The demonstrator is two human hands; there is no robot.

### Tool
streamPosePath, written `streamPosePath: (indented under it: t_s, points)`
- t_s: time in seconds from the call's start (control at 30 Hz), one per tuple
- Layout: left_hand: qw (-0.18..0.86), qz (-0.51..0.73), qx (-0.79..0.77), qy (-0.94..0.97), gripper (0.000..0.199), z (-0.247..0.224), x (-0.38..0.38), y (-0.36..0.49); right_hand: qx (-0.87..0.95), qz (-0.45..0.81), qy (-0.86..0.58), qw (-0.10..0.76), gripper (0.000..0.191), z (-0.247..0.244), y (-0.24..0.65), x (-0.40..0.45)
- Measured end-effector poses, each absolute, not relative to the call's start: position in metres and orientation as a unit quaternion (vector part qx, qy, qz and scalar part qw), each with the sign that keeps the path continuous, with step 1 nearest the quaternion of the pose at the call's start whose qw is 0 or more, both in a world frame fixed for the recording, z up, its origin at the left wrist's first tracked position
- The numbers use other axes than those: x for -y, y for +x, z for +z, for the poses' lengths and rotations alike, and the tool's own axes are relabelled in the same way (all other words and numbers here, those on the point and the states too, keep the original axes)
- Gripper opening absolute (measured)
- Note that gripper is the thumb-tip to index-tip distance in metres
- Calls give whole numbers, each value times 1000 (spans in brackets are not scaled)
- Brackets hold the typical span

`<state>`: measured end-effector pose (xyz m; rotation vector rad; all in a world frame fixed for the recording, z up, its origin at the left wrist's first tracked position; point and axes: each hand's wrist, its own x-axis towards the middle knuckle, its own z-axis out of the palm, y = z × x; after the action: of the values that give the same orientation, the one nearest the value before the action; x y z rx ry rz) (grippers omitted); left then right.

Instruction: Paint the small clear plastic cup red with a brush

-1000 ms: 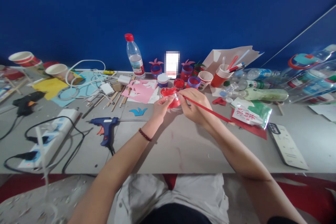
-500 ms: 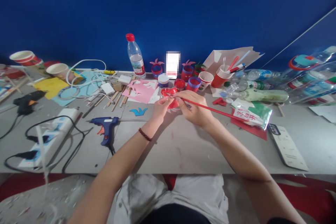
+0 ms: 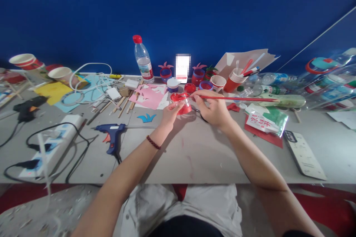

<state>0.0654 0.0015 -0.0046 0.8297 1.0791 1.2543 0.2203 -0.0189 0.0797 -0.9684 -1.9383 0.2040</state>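
My left hand (image 3: pixel 170 115) grips a small clear plastic cup (image 3: pixel 185 108) partly coated with red paint, at the middle of the table. My right hand (image 3: pixel 211 109) holds a long red paintbrush (image 3: pixel 236 98), its handle pointing right and its tip over the cup's red inside. Just behind the cup is an open jar of red paint (image 3: pixel 190 88). Beside that jar sits a white-lidded jar (image 3: pixel 172 84). Dark-handled scissors (image 3: pixel 204 116) lie partly under my right hand.
A blue glue gun (image 3: pixel 112 133) and a white power strip (image 3: pixel 59 144) with cables lie left. A water bottle (image 3: pixel 144 63) stands behind. Painted cups (image 3: pixel 198 75) line the back; plastic bottles (image 3: pixel 280 100) and a phone (image 3: pixel 305 155) are on the right.
My right hand has shifted slightly right, and the brush handle has swung up to nearly level. More of the cup shows between my hands, and the scissors are now more visible.
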Motion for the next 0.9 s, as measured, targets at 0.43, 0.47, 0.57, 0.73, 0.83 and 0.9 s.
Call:
streamPosePath:
  t_s: [0.43,0.47,0.57,0.73,0.83,0.9]
  points:
    - [607,537,-478,339,39,-6,-3,65,762,114,-415,484,22,87,234,17]
    - [607,537,-476,340,39,-6,-3,65,762,133,-410,484,22,86,232,17]
    - [602,537,-469,360,39,-6,-2,64,762,170,-403,477,21,82,227,18]
    - [596,538,-471,365,40,-8,-4,64,762,178,-410,468,23,79,222,16]
    - [612,535,-464,353,40,-8,-4,64,761,168,-415,470,23,79,226,13]
    - [617,532,-465,345,39,-6,-4,63,763,162,-410,474,24,79,228,10]
